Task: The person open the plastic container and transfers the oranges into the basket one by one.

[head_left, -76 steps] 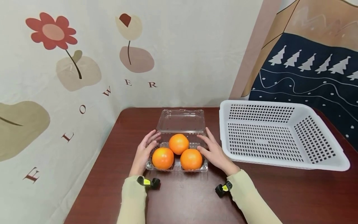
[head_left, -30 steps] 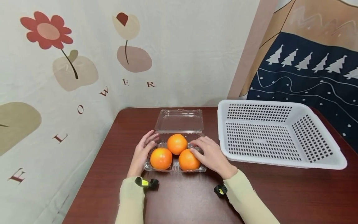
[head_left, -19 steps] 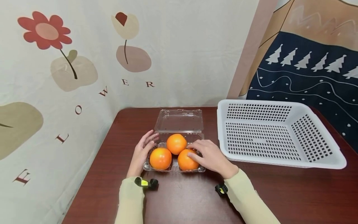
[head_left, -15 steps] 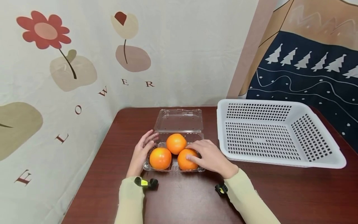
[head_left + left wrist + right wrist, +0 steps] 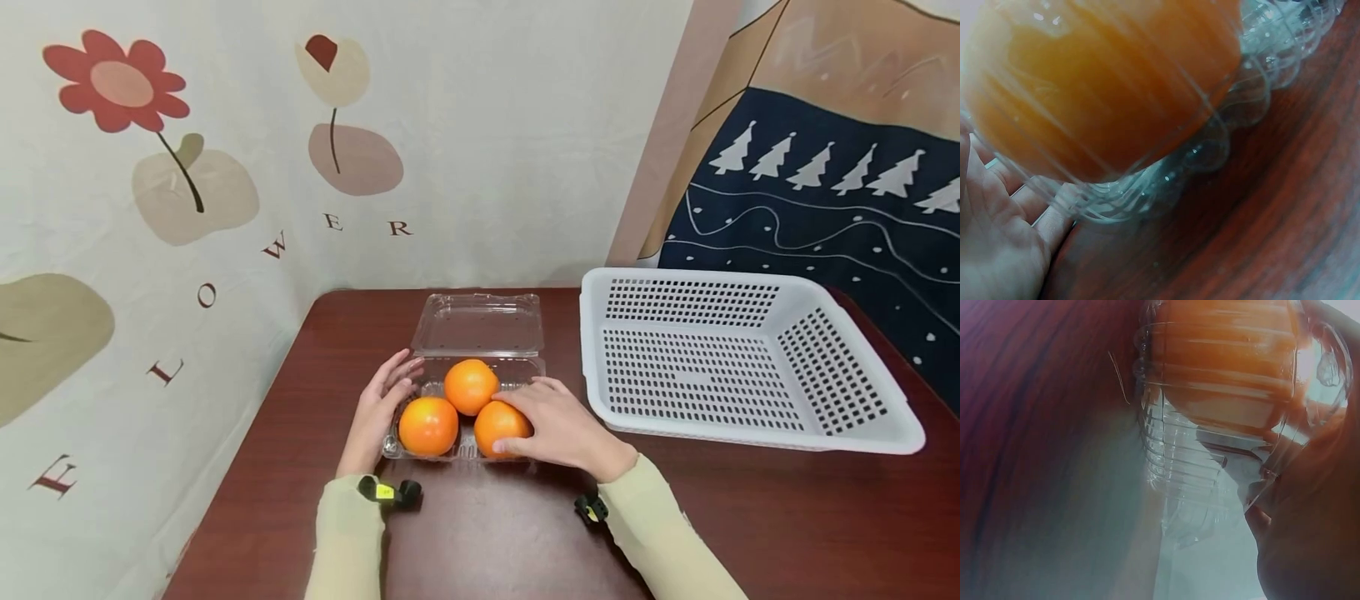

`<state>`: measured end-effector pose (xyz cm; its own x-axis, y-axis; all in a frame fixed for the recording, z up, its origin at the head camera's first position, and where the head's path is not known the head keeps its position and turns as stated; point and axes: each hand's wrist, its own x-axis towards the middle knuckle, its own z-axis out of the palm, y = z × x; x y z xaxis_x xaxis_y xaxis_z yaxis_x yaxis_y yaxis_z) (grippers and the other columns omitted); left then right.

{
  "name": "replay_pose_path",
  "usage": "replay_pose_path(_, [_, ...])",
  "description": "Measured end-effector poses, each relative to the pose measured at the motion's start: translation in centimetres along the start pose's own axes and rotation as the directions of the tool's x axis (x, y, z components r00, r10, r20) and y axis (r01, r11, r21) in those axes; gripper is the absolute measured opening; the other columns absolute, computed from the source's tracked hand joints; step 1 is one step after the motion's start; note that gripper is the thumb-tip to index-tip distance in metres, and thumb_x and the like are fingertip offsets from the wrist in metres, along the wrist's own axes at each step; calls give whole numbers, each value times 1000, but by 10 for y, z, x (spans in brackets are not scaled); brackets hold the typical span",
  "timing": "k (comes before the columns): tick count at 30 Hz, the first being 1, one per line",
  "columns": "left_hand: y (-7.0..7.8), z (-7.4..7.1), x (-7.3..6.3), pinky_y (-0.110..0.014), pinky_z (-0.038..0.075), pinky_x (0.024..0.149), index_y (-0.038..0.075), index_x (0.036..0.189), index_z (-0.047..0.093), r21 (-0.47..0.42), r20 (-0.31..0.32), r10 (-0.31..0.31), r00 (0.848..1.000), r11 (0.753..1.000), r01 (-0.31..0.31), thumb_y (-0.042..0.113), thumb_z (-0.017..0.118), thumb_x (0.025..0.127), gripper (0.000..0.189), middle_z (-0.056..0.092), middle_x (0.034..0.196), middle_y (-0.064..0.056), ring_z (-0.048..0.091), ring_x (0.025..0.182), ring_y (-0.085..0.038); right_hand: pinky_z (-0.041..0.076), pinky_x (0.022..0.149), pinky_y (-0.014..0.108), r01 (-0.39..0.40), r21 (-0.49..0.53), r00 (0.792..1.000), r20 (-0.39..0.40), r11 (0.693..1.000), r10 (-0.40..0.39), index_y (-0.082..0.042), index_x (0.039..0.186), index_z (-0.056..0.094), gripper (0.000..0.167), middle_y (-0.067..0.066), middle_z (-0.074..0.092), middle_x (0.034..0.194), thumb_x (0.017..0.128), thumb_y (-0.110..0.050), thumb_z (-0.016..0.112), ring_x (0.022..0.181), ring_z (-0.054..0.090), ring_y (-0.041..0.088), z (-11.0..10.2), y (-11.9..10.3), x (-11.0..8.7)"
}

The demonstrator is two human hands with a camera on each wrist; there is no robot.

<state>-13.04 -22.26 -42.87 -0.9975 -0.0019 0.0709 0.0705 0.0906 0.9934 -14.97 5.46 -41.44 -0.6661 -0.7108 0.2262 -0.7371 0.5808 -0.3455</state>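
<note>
A clear plastic clamshell box point(image 5: 467, 451) lies with its lid point(image 5: 480, 327) folded back, holding three oranges. One orange point(image 5: 471, 387) is at the back, one point(image 5: 428, 426) at front left and one point(image 5: 497, 427) at front right. My right hand point(image 5: 558, 429) reaches over the box's right side and grips the front-right orange, thumb in front and fingers behind. My left hand point(image 5: 375, 412) rests along the box's left side, fingers relaxed. In the left wrist view, the left palm point(image 5: 1004, 237) is close beside the clear wall, an orange point(image 5: 1104, 87) showing through it.
A white perforated basket point(image 5: 591, 358) stands at the right of the dark red-brown table point(image 5: 495, 533). Behind are a cream cloth with flower prints point(image 5: 495, 150) and a navy cloth with white trees point(image 5: 825, 225). Black wrist cameras point(image 5: 408, 494) sit at both cuffs.
My right hand has moved left from the box's right edge onto the front-right orange, its thumb coming round the front. The left hand stays beside the box.
</note>
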Motion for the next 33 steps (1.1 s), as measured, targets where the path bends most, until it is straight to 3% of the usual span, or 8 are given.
replay_pose_path(13, [6, 6, 1, -29, 39, 95, 11, 138, 32, -18, 6, -6, 1000, 1000, 6, 11, 45, 93, 47, 45, 131, -14, 42, 119, -29, 20, 102, 32, -67, 4, 998, 17, 998, 67, -18, 112, 57, 69, -13, 60, 98, 65, -69, 59, 95, 50, 8, -2, 1, -1])
replay_pose_path(25, [7, 2, -8, -40, 34, 99, 10, 138, 33, -27, -8, -36, 999, 999, 36, 10, 45, 93, 46, 45, 131, -13, 42, 119, -27, 18, 104, 34, -101, 48, 994, 50, 994, 98, -16, 114, 55, 69, -9, 60, 102, 73, -71, 47, 100, 48, 11, 2, -4, -2])
replay_pose_path(33, [8, 0, -4, -31, 38, 96, 10, 138, 33, -20, -10, -29, 1000, 999, 29, 10, 45, 93, 46, 45, 131, -14, 42, 119, -26, 17, 105, 34, -100, 86, 994, 61, 991, 95, -15, 115, 53, 60, -7, 59, 106, 76, -61, 53, 100, 49, 12, -4, -4, 0])
